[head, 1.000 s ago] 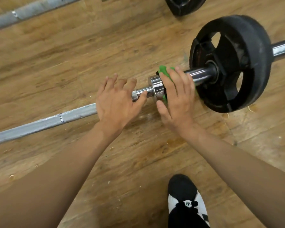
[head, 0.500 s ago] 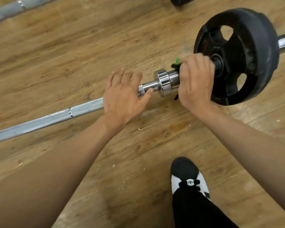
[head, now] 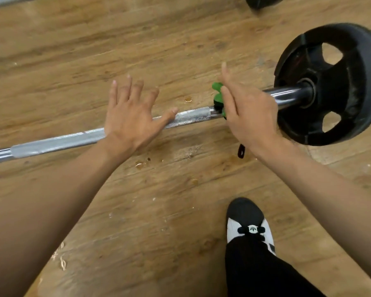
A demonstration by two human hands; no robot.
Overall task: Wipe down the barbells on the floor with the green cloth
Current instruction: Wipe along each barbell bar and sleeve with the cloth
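Sleeve (head: 287,95) bare between cloth (head: 217,91) and plate (head: 351,67).

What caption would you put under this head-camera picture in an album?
Left hand resting on the barbell, right hand pressing the green cloth onto it beside the black weight plate.
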